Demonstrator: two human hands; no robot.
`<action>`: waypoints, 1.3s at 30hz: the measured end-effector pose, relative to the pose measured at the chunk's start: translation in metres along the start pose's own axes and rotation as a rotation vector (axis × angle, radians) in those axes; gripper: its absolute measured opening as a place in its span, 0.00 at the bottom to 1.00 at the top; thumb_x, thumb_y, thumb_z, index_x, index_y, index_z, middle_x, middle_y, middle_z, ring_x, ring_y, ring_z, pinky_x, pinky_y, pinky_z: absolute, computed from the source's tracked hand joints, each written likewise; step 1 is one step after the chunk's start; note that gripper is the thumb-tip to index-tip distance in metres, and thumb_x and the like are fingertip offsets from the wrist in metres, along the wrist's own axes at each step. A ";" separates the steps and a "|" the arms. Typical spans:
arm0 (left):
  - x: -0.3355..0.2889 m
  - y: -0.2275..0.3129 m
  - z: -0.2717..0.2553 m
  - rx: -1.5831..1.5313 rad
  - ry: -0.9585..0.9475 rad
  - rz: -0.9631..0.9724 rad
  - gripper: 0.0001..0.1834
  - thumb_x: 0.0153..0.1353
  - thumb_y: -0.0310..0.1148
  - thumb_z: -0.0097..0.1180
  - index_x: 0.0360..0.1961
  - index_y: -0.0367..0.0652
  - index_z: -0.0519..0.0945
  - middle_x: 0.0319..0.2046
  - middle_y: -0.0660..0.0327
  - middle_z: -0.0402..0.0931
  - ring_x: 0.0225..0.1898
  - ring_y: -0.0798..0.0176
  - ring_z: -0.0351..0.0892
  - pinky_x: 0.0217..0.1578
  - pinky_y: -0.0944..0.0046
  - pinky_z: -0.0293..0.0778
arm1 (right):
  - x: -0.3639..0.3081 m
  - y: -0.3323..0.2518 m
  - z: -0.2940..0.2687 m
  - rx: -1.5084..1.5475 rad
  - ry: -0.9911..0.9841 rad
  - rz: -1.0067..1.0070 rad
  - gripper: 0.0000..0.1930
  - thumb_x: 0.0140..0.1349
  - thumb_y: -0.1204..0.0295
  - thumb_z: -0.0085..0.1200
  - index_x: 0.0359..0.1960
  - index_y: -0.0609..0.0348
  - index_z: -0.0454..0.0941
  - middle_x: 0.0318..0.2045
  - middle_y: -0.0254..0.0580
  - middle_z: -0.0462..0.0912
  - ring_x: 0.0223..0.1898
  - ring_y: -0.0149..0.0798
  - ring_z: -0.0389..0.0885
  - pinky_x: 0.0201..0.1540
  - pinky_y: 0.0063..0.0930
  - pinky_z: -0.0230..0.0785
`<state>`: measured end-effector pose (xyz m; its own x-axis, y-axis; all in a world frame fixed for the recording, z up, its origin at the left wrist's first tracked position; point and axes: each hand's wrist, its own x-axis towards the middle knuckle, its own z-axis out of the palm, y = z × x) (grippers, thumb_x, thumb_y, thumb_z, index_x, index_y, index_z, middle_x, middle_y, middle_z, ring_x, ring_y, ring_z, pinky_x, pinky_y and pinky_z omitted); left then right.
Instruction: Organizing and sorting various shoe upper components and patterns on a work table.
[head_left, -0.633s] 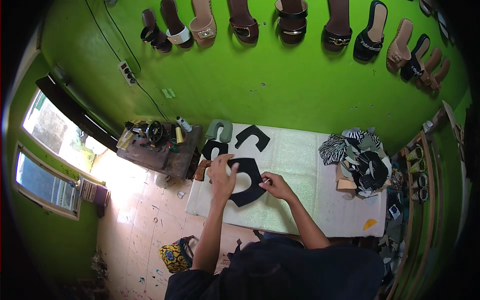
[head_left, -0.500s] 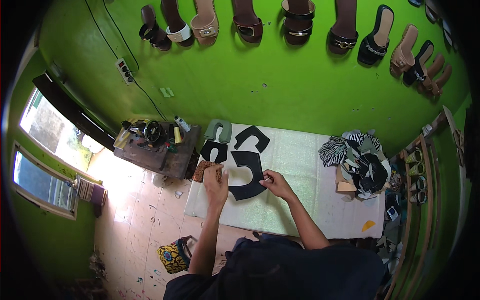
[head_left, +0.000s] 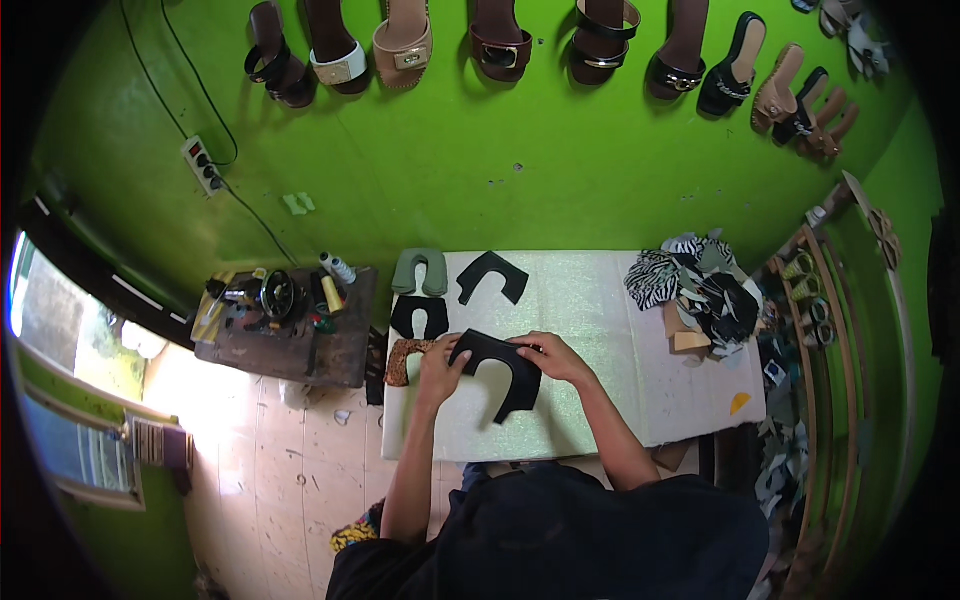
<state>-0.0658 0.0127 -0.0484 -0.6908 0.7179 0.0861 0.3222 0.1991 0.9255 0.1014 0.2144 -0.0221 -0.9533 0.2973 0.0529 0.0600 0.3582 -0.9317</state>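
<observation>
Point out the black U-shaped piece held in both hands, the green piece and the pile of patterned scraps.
black U-shaped piece (head_left: 510, 375): head view, right limb.
green piece (head_left: 420, 272): head view, middle.
pile of patterned scraps (head_left: 655, 278): head view, zebra-striped scrap.

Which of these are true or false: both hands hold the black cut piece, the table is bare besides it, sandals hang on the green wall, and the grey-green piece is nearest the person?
1. Both hands, left hand and right hand, hold the black U-shaped piece. True.
2. The table is bare besides it. False: other cut pieces and a pile of patterned scraps lie there.
3. Sandals hang on the green wall. True.
4. The grey-green piece is nearest the person. False: it lies at the far edge.
</observation>
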 end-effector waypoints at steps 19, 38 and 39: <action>0.030 -0.047 -0.075 -0.598 -0.097 -0.290 0.11 0.61 0.20 0.61 0.43 0.34 0.76 0.33 0.63 0.78 0.35 0.74 0.75 0.38 0.75 0.71 | 0.001 -0.006 0.098 0.221 0.552 0.357 0.20 0.58 0.78 0.64 0.52 0.59 0.76 0.30 0.34 0.80 0.30 0.27 0.75 0.34 0.23 0.69; 0.077 0.032 -0.063 -0.076 -0.363 0.108 0.09 0.61 0.25 0.60 0.42 0.34 0.81 0.34 0.59 0.82 0.36 0.69 0.78 0.42 0.68 0.73 | 0.016 -0.036 0.072 -0.412 0.433 0.143 0.30 0.55 0.68 0.67 0.59 0.53 0.70 0.52 0.53 0.74 0.56 0.53 0.71 0.59 0.40 0.65; 0.078 0.041 -0.060 -0.050 -0.382 0.157 0.09 0.61 0.25 0.59 0.42 0.34 0.81 0.34 0.57 0.82 0.36 0.69 0.79 0.41 0.67 0.74 | 0.017 -0.039 0.070 -0.345 0.326 0.149 0.31 0.54 0.67 0.67 0.60 0.53 0.70 0.55 0.55 0.71 0.60 0.57 0.66 0.63 0.42 0.61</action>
<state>-0.1449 0.0371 0.0185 -0.3428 0.9347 0.0936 0.3663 0.0412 0.9296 0.0617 0.1438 -0.0102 -0.7878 0.6094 0.0895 0.3357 0.5467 -0.7671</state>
